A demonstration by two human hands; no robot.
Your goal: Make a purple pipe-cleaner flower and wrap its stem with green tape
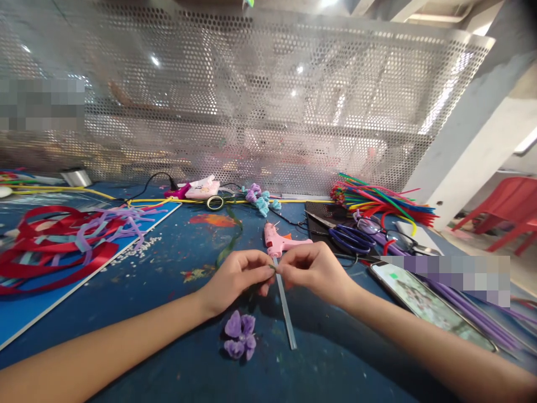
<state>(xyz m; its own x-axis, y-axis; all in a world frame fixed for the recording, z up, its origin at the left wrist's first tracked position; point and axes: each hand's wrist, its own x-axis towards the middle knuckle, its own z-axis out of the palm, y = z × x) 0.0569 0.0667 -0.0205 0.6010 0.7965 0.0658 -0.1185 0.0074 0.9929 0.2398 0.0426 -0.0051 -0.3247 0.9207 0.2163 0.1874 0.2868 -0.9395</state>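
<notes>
From left to right: red ribbon (pixel 94 254), cut off by the frame's edge; a dark green strip (pixel 231 238), its long axis running from the far tabletop toward the person until the left hand (pixel 237 280) hides its near end; and a purple flower (pixel 242 339), face up. At centre, thumb and fingertips of the left hand and the right hand (pixel 316 274) pinch a small green piece (pixel 273 267) above the glue stick (pixel 286 316), the fingers covering too much to show its direction. The glue gun (pixel 274 240) beyond points its nozzle away; farther right, pixelation partly masks a smartphone (pixel 428 305).
</notes>
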